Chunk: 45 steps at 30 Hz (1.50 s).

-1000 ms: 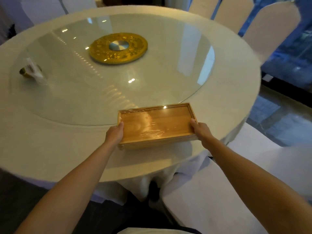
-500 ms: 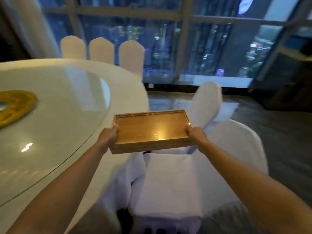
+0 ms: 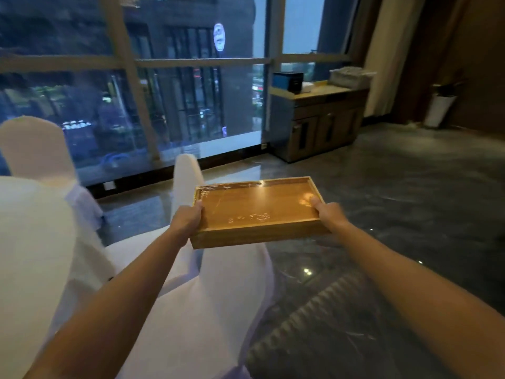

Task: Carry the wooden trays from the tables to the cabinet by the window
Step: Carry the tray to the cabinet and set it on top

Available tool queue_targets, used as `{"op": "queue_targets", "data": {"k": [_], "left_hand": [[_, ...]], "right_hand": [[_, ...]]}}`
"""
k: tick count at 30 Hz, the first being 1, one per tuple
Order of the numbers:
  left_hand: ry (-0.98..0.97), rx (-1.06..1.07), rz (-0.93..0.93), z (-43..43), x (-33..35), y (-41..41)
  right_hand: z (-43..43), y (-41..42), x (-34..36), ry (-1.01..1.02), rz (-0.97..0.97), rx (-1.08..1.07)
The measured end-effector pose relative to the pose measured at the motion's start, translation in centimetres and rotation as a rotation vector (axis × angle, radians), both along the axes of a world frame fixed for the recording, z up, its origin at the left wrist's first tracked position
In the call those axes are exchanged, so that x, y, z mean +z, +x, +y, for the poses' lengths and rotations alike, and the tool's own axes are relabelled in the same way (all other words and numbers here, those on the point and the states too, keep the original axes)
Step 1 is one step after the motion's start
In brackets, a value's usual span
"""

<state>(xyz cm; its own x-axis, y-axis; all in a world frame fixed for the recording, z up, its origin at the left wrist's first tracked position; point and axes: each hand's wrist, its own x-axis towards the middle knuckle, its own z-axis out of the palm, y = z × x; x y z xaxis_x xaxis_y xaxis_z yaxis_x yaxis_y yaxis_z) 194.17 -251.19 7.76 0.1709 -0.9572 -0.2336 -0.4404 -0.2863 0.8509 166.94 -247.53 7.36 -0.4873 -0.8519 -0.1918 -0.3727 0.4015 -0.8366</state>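
Wooden tray: one only, rectangular, shallow rim, covered in clear wrap that catches the light. We hold it in the air in front of us, roughly level, above the edge of a white-covered chair and the dark floor. Our left hand is clamped on the tray's left short end, thumb over the rim; our right hand is clamped on the right short end, thumb likewise on top. Both arms are stretched forward, bare.

Counts: two hands, one tray, one cabinet. White-covered chairs: we count at least three backs at left and centre, though the folds of cloth make the edges hard to separate.

The cabinet stands well ahead at right, against the window, low, with dark doors and a pale top. On it: a dark box with a blue band, and a stack of pale items too blurred to identify.

Room: polished dark stone floor with light reflections; floor-to-ceiling glazing showing buildings at dusk; a beige curtain at right; a white planter in the far right corner.
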Motion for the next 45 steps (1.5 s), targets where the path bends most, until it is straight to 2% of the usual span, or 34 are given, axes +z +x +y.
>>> {"op": "queue_targets", "data": {"k": [10, 19, 24, 34, 45], "left_hand": [[0.008, -0.191, -0.036, -11.1, -0.5, -27.1], [0.014, -0.234, -0.054, -24.7, -1.7, -43.4], [0.018, -0.261, -0.066, -35.9, -3.3, -51.6], [0.031, -0.318, -0.129, -60.6, -0.4, -69.7], [0.049, -0.245, -0.109, -87.3, -3.2, -91.0]], "right_hand": [[-5.4, -25.8, -0.2, -0.001, 0.018, -0.165], [-16.7, -41.3, -1.9, -0.004, -0.066, -0.243], [-26.9, -48.9, -3.2, -0.006, -0.079, -0.269], [-50.5, -66.6, -2.3, -0.018, -0.117, -0.351], [-79.0, -88.7, -4.5, -0.025, -0.09, -0.266]]}}
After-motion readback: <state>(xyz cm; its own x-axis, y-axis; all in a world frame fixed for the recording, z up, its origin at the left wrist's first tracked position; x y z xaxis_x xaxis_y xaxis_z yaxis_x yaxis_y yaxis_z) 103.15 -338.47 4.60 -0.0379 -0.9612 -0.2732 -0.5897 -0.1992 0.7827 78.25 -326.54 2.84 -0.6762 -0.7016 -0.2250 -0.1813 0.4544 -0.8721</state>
